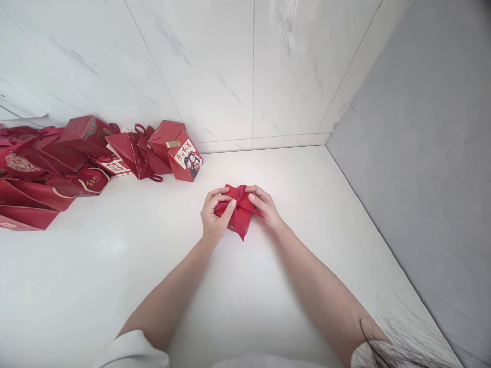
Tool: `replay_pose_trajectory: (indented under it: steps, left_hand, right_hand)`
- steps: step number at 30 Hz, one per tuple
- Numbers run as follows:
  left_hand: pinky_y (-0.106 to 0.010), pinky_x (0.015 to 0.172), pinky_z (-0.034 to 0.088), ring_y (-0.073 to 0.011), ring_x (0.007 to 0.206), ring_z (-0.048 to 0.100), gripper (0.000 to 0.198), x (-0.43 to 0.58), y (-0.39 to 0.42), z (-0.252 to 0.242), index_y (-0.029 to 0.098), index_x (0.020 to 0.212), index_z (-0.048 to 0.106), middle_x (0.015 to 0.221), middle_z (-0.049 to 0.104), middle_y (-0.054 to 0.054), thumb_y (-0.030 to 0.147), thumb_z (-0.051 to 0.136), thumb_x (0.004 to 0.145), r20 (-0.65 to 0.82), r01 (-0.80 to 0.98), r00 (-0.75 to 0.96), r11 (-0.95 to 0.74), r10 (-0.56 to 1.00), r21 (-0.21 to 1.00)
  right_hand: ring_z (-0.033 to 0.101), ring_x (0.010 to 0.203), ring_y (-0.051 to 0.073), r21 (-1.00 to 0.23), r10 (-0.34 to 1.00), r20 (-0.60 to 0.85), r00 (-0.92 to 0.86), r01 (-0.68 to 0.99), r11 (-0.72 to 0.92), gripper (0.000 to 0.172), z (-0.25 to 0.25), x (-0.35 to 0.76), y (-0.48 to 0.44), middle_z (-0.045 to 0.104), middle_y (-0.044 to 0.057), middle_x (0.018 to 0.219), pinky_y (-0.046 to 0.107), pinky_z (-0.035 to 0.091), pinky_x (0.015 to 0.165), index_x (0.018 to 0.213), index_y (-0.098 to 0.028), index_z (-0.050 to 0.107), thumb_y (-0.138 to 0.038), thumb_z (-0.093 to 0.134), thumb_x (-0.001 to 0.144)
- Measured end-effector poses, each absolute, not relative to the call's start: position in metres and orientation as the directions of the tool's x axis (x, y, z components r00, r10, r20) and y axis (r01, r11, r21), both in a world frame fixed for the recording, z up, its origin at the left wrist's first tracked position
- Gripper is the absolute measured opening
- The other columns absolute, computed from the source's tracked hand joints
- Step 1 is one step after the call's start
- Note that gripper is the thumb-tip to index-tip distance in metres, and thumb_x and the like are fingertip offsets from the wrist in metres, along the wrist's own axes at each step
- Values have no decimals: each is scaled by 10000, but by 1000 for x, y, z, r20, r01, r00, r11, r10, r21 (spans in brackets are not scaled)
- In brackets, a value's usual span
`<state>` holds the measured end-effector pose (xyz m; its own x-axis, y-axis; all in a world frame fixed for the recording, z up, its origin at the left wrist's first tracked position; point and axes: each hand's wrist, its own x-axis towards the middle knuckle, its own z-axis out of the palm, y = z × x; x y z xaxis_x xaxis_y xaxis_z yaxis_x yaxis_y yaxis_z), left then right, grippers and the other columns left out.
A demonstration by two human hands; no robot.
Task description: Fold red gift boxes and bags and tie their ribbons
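Note:
A small red gift box (240,221) with a dark red ribbon (241,225) tied in a bow on top is between my two hands over the white table. My left hand (217,212) grips its left side, thumb on the ribbon near the knot and fingers over the far left edge. From the right, my right hand (265,205) holds the box's other side, its thumb lying on the bow's right part and fingers curled behind. One ribbon tail hangs toward me, another points right. The box's underside is hidden.
Several red gift boxes and bags (76,148) crowd the back left of the white table (153,266). Closest to my hands is a red box with a cartoon couple label (187,158). A marbled tile wall (215,66) rises behind; a grey wall (429,153) borders the right.

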<state>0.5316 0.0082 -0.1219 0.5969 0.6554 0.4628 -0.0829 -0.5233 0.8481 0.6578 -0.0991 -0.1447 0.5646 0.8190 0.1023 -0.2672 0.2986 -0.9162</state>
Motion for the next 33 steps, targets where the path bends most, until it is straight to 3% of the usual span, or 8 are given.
replay_pose_trajectory:
  steps: [7, 13, 20, 26, 29, 33]
  left_hand:
    - [-407, 995, 521, -234, 1136, 628, 271, 531, 12, -117, 224, 799, 723, 1145, 659, -83, 417, 595, 939, 378, -89, 702, -453, 603, 887]
    - [-434, 1050, 502, -245, 1137, 638, 116, 530, 24, -99, 243, 859, 723, 1166, 643, -76, 358, 711, 845, 315, -4, 832, -563, 457, 826]
    - [-407, 1001, 528, -249, 1156, 635, 85, 523, 26, -83, 245, 857, 713, 1204, 640, -82, 321, 675, 864, 309, 34, 884, -707, 351, 706]
    - [-366, 910, 578, -230, 1086, 671, 109, 518, 27, -77, 265, 900, 731, 1249, 629, -68, 331, 645, 891, 257, 32, 921, -714, 293, 699]
    - [-347, 784, 611, -225, 968, 701, 126, 514, 28, -71, 261, 889, 735, 1243, 638, -81, 342, 640, 888, 252, 43, 923, -729, 291, 684]
    - [-321, 697, 619, -209, 911, 708, 168, 509, 28, -59, 268, 911, 718, 1217, 668, -64, 283, 551, 917, 207, 59, 939, -723, 273, 688]
  right_hand:
    - [653, 940, 219, -908, 756, 88, 648, -260, 329, 334, -142, 658, -96, 709, 37, 1035, 391, 524, 913, 902, -258, 679, -583, 689, 825]
    - [639, 873, 188, -896, 722, 77, 687, -271, 353, 292, -140, 657, -95, 699, 25, 1031, 344, 525, 828, 783, -241, 642, -520, 721, 812]
    - [647, 897, 215, -875, 685, -124, 718, -405, 266, 394, -139, 662, -92, 696, 51, 1096, 343, 526, 787, 773, -231, 604, -620, 627, 828]
    - [637, 844, 197, -967, 818, -36, 574, -227, 117, 451, -105, 661, -104, 707, 30, 922, 336, 492, 801, 628, -215, 495, -580, 607, 870]
    - [603, 754, 194, -998, 827, -58, 558, -35, -47, 430, -88, 662, -113, 665, 11, 777, 342, 476, 729, 672, -227, 537, -608, 604, 859]
    - [607, 774, 204, -971, 822, -101, 560, 124, -204, 348, -75, 666, -123, 682, 13, 813, 340, 456, 701, 780, -238, 587, -574, 613, 864]
